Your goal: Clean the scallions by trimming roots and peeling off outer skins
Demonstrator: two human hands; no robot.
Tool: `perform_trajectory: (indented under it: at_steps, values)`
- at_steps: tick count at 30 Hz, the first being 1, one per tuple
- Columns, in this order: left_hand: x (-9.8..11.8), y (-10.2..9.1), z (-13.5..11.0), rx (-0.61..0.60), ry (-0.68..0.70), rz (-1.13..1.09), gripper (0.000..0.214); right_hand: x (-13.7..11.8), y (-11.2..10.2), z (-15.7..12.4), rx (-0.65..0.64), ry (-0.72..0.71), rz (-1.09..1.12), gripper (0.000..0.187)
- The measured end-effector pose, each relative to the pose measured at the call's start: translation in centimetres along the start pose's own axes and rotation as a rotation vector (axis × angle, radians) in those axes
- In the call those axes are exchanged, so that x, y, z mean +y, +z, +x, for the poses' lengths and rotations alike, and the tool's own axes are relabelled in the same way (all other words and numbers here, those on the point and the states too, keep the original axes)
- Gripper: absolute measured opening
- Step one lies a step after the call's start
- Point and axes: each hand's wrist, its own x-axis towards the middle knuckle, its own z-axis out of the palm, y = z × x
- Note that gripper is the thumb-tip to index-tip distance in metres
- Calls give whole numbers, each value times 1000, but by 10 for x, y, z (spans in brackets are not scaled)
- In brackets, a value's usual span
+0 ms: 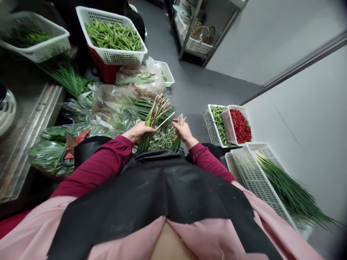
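Note:
My left hand is closed around a bunch of green onions, their brownish root ends pointing up and away from me. One pale stalk sticks out of that bunch toward the right. A smaller group of green onions with cleaned white ends is held in my right hand, its green leaves hanging down. Under and between the hands lies a heap of green onion trimmings. More long green leaves lie just beyond the left hand's bunch.
Plastic bags of greens crowd the left, with red-handled scissors on one. A white basket of green peppers stands beyond. To the right are baskets of red chillies and green onions. A metal shelf stands farther back.

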Motion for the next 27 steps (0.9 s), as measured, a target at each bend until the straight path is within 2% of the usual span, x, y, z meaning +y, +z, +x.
perform_trajectory:
  at_steps: [3, 5, 7, 10, 12, 14, 16, 20, 23, 27]
  values:
    - [-2, 6, 0, -107, -60, -25, 30, -16, 21, -7, -157, 125, 231, 40]
    - [-2, 9, 0, -163, -93, -54, 31, -20, 27, -9, -180, 144, 283, 39]
    - [-1, 10, 0, -171, -96, -84, 34, -20, 24, -9, -87, 94, 285, 37]
    - [2, 9, 0, -152, -63, -140, 37, -21, 2, -3, 176, -42, 301, 31]
    - [4, 8, 0, -182, -29, -186, 37, -24, -15, 1, 327, -117, 330, 27]
    - [5, 8, 0, -242, -18, -216, 38, -29, -25, 3, 400, -172, 295, 26]
    - [4, 9, 0, -297, -36, -220, 39, -32, -21, -1, 319, -168, 180, 27]
    - [-1, 11, 1, -378, -103, -195, 37, -28, 16, -13, -27, -34, 22, 28]
    - [-2, 12, 1, -363, -117, -179, 34, -22, 34, -19, -75, 26, 77, 29]
    - [0, 14, 1, -192, -73, -166, 38, -13, 29, -21, -50, 47, 81, 32]
